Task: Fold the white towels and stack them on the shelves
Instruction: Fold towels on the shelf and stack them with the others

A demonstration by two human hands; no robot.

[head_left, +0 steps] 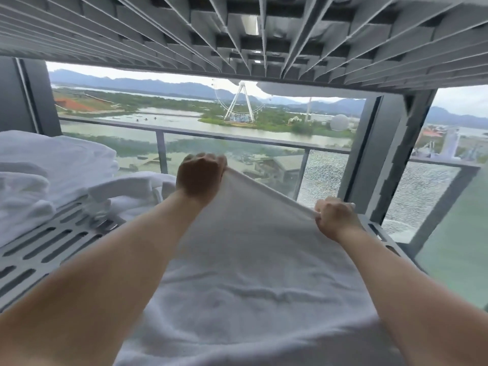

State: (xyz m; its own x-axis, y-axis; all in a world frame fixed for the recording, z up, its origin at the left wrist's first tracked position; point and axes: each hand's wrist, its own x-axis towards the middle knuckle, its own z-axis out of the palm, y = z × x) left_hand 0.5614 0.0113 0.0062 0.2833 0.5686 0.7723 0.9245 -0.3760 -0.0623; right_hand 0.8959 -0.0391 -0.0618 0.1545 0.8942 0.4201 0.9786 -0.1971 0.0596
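A white towel lies spread over the grey slotted shelf, running from the bottom of the view towards the far edge. My left hand grips its far left corner and lifts it off the shelf. My right hand grips the far right corner, lower and nearer the shelf's right edge. The far hem is stretched taut between the two fists. A stack of folded white towels sits at the left of the same shelf, with more rumpled white towels behind my left forearm.
The ribbed underside of an upper shelf hangs close overhead. Grey shelf posts stand at the right. Behind the shelf are a window, a balcony railing and an outdoor view of water and a Ferris wheel.
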